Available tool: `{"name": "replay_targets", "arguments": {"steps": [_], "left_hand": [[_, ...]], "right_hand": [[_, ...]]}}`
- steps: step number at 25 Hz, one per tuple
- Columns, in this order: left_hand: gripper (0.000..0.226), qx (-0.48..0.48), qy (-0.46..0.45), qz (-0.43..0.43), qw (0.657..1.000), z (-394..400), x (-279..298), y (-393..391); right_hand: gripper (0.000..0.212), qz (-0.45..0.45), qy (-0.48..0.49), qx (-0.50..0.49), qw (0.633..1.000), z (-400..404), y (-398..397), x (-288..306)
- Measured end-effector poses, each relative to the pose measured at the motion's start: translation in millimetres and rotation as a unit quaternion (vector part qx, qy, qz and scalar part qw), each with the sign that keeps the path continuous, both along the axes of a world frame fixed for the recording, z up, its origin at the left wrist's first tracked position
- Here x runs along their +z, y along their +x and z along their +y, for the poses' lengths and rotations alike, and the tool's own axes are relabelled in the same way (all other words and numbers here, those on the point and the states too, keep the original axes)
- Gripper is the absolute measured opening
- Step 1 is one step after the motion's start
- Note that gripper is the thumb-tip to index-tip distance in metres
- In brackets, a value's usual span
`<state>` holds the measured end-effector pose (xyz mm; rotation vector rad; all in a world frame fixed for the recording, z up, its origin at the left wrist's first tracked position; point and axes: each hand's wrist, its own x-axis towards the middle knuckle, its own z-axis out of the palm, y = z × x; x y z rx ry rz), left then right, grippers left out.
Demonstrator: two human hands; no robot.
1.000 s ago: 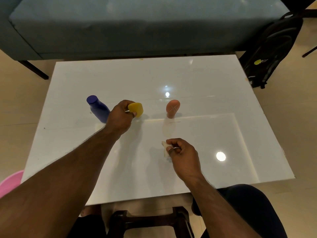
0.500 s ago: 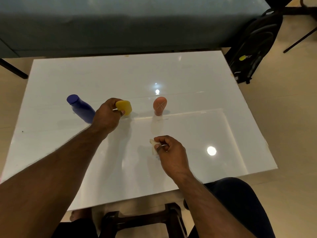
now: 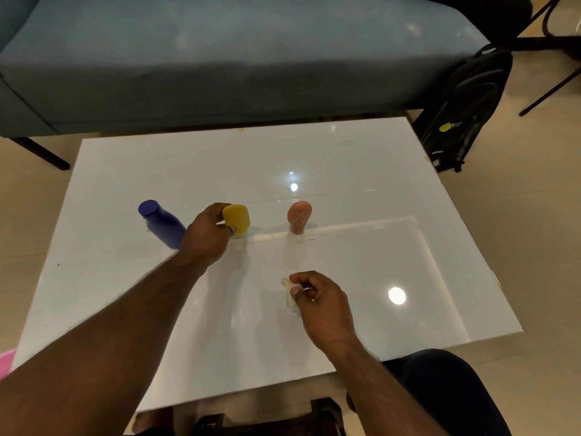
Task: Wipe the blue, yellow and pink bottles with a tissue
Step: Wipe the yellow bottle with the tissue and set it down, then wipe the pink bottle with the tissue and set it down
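left hand (image 3: 209, 236) grips yellow bottle (image 3: 236, 218) mid-table (image 3: 345, 158) | right hand (image 3: 317, 298) pinches tissue (image 3: 287, 294) nearer front edge | blue bottle (image 3: 162, 228) left | pink bottle (image 3: 299, 216) right, both upright

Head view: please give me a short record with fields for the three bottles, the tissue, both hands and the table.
blue bottle: stands on the table, leftmost, untouched
yellow bottle: middle of the row, gripped by the left hand
pink bottle: stands rightmost, untouched
tissue: crumpled, pinched in the right hand, nearer the person than the bottles
table: white, glossy, with lamp reflections
backpack: black, on the floor beyond the table's far right corner
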<state>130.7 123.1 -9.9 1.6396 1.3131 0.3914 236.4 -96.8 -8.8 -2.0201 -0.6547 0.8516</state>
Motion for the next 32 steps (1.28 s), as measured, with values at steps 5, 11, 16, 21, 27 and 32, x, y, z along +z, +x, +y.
{"name": "replay_targets", "arguments": {"steps": [5, 11, 16, 21, 27, 32], "left_hand": [[0.057, 0.006, -0.035, 0.031, 0.999, -4.3, 1.8, -4.7], [0.020, 0.020, -0.028, 0.128, 0.991, -48.2, 5.4, -15.1], [0.038, -0.079, -0.018, 0.071, 0.994, -69.3, 12.3, 25.3], [0.063, -0.118, -0.015, 0.035, 0.992, -56.9, 10.1, 60.8], [0.068, -0.141, 0.005, 0.029, 0.990, -47.6, 2.9, 83.7], [0.038, -0.131, 0.036, 0.030, 0.990, -48.4, 3.2, 93.6]], "right_hand": [[0.015, -0.001, -0.003, -0.004, 1.000, -0.1, -0.3, -1.6], [0.015, 0.000, 0.001, -0.005, 1.000, -0.8, -0.6, -2.9], [0.016, -0.004, 0.002, -0.005, 1.000, -2.3, 0.4, -2.1], [0.016, -0.002, -0.006, -0.009, 1.000, -1.8, 3.2, -1.6], [0.015, 0.000, -0.013, -0.012, 1.000, -1.0, 4.9, -3.6], [0.016, 0.000, -0.012, -0.009, 1.000, -1.8, 5.1, -3.9]]}}
